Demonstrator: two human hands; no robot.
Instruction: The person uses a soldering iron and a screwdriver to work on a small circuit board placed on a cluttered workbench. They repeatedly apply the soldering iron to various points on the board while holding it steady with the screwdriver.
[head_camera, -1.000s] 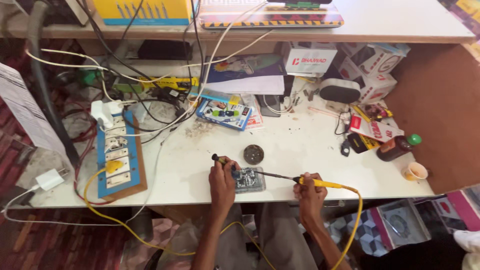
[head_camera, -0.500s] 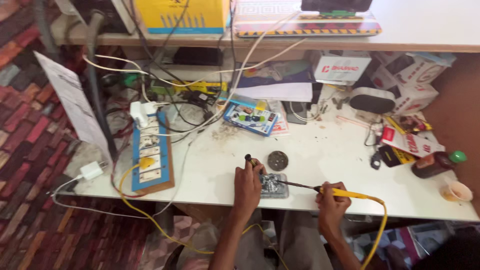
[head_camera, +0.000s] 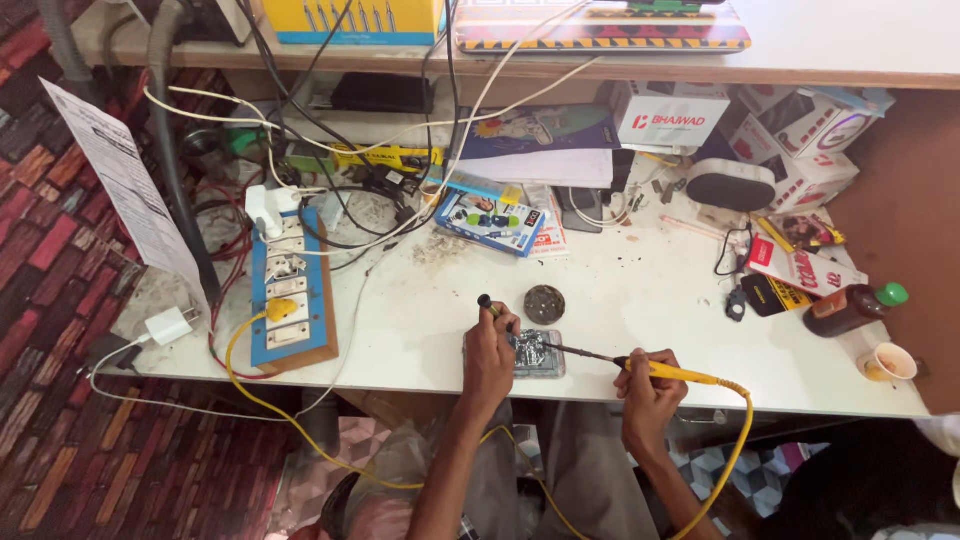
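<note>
Hands meet over a small circuit board (head_camera: 535, 353) that lies flat near the front edge of the white table (head_camera: 420, 330); the left hand (head_camera: 489, 352) rests on the board's left side, fingers curled around a short dark-tipped tool (head_camera: 487, 304) that stands up from the fist; the right hand (head_camera: 650, 385) is closed around the yellow handle of a soldering iron (head_camera: 668, 371), whose thin metal tip reaches left to the board; the iron's yellow cord (head_camera: 735, 450) drops off the table edge and curves down past the person's knees.

Just behind the board sits a small round dark tin (head_camera: 544, 304), open-topped; what is in it cannot be made out; at the right end of the table a small paper cup (head_camera: 887, 362) stands upright with a trace of brownish liquid in it, and beside it a brown bottle (head_camera: 848, 309) with a green cap lies on its side, capped; white cardboard boxes (head_camera: 790, 125) are stacked at the back right, closed, contents hidden; a flat blue blister pack (head_camera: 490, 221) with small parts inside lies behind the tin.

On the left a blue wooden switchboard (head_camera: 288, 290) carries sockets and a yellow plug (head_camera: 278, 309); tangled cables (head_camera: 330, 170) run behind it; a printed paper sheet (head_camera: 130, 190) leans at the left end of the table.
</note>
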